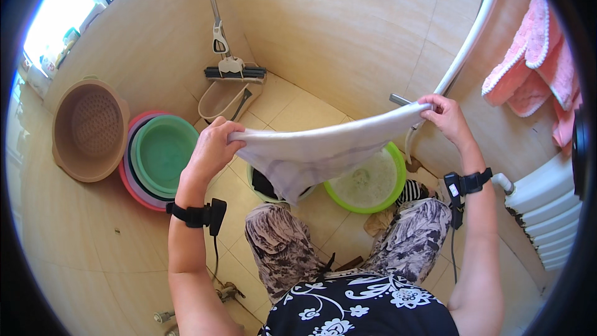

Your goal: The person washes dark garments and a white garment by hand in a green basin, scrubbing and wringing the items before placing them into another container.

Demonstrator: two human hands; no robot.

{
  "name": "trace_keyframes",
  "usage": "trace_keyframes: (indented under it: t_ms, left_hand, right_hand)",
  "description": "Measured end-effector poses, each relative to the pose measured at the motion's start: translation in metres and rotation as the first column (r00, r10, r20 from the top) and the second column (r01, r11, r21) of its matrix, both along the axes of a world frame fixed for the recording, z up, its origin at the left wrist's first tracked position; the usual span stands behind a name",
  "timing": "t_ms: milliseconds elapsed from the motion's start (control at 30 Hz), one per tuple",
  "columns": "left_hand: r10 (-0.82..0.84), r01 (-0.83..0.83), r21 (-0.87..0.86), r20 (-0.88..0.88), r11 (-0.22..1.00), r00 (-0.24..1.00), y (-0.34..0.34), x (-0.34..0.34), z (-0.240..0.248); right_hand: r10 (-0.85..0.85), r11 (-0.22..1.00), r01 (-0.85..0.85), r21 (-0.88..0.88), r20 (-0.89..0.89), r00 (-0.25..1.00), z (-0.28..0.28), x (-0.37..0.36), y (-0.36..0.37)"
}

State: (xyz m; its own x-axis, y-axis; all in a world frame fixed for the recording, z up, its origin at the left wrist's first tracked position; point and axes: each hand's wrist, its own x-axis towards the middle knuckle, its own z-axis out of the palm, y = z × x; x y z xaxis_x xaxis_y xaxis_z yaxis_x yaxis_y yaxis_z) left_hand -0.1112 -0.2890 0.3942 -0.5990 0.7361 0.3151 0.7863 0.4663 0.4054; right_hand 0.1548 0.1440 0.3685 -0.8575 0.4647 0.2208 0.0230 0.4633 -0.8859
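Note:
A white cloth [323,152] with faint grey markings is stretched out in the air in front of me. My left hand [213,147] pinches its left upper corner between thumb and fingers. At the opposite corner, somewhat higher, my right hand [448,122] grips the edge the same way. The cloth's lower part hangs loose over a lime-green basin [359,210] of sudsy water and hides part of it. Left of that, a pale basin [272,199] with dark fabric [263,183] inside is partly covered too.
At left, a brown basin [90,127] leans on the wall beside stacked basins, a green one [165,155] uppermost. A mop [231,70] and its bucket [217,102] occupy the corner. Pink towels [528,81] hang right, above a white radiator [550,205]. Metal valves [229,291] lie low left.

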Motion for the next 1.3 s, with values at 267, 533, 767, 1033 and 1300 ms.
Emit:
trace_keyframes:
  t_ms: [267, 533, 767, 1033, 1300]
  left_hand:
    - [-0.230, -0.360, 0.530, 0.752, 0.768, 0.617, 0.030, -0.032, 0.002]
    - [-0.429, 0.023, 0.507, 0.702, 0.862, 0.568, 0.136, 0.080, -0.044]
    - [-0.600, 0.039, 0.642, 0.690, 0.765, 0.404, 0.129, 0.088, -0.011]
    - [-0.440, 0.200, 0.416, 0.633, 0.887, 0.637, 0.092, 0.068, -0.014]
    - [-0.906, -0.111, 0.904, 0.421, 0.414, 0.048, 0.108, 0.044, -0.004]
  right_hand:
    - [-0.086, 0.986, 0.112, 0.123, -0.200, 0.976, 0.025, -0.023, -0.006]
    - [0.380, 0.737, -0.374, -0.563, -0.113, 0.918, 0.010, -0.078, -0.141]
    - [0.286, 0.884, -0.179, 0.431, -0.195, 0.938, 0.020, -0.057, -0.110]
    - [0.530, 0.847, -0.442, -0.295, 0.416, 0.739, -0.002, -0.010, -0.079]
    - [0.321, 0.430, -0.531, -0.730, -0.426, 0.846, 0.021, -0.015, -0.061]
